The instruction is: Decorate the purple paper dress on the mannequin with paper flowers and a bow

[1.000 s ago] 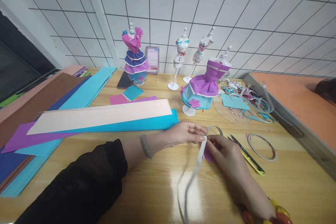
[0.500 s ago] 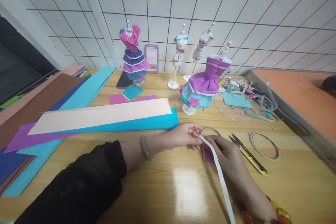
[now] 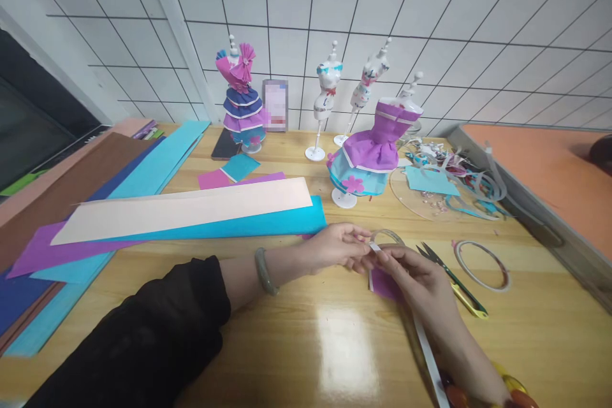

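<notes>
My left hand (image 3: 337,247) reaches in from the left, its thumb and fingers pinched at the upper end of a narrow white strip (image 3: 428,352). My right hand (image 3: 421,274) holds the same strip between thumb and forefinger, close to the left fingertips. From there the strip runs down under the right wrist to the bottom edge. Whether the left fingers also hold something small is hidden. A small purple paper piece (image 3: 382,284) lies beneath the hands. Just behind them rests a tape ring (image 3: 393,235). Thread snips (image 3: 471,301) lie right of my right hand, blades apart.
Long coloured paper sheets (image 3: 191,209) cover the left side. A purple-and-blue dressed mannequin (image 3: 368,150), another in ruffles (image 3: 243,105), and two bare-stand mannequins (image 3: 329,86) stand behind. Another tape ring (image 3: 505,277), scraps (image 3: 433,182) and an orange-lined tray (image 3: 535,166) are right.
My right hand has turned and shifted slightly, its fingers now closer to my left fingertips. The strip now passes behind the right hand and wrist instead of in front.
</notes>
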The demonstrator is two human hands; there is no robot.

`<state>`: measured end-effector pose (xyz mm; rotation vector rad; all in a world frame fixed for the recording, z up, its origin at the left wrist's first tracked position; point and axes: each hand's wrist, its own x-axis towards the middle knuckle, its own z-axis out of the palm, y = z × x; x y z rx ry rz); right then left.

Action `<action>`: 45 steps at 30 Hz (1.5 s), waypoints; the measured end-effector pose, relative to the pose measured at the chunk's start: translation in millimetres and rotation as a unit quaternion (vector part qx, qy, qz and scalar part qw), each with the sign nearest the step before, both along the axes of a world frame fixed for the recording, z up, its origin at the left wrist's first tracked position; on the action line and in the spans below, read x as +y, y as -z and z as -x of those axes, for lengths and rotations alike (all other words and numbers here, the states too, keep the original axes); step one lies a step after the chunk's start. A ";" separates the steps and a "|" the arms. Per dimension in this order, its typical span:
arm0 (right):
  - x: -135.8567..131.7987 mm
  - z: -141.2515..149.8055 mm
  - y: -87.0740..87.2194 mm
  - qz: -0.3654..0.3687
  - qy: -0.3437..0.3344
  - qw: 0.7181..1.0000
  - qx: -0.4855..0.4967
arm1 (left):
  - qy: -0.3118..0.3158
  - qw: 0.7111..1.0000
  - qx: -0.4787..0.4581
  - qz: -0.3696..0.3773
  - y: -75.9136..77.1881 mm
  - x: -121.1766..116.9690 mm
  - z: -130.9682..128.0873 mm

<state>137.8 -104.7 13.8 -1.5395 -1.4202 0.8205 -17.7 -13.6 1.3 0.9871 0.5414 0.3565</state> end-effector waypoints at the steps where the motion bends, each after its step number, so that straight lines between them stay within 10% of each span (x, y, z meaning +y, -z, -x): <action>1: 0.4 -0.5 1.3 -0.022 -0.001 1.000 -0.011 | -0.010 0.999 -0.023 0.021 -1.5 -0.1 1.0; 7: 3.6 -2.2 10.7 -0.077 -0.025 0.993 -0.084 | -0.055 0.994 -0.057 0.071 -7.7 1.3 2.7; 17: 1.4 -2.8 8.4 -0.115 -0.036 0.982 -0.144 | -0.081 0.995 -0.019 -0.051 -1.6 0.4 -4.5; 23: 1.9 -5.1 8.6 -0.244 -0.039 0.926 -0.286 | -0.092 0.990 0.008 -0.110 2.0 -2.8 -8.4; 32: 4.6 -7.8 20.6 -0.236 -0.061 0.875 -0.419 | -0.083 0.989 0.039 -0.113 6.0 -5.4 -10.4; 45: 7.9 -2.5 16.7 -0.052 -0.012 0.983 -0.178 | -0.025 0.999 0.045 -0.016 10.4 -2.5 -9.2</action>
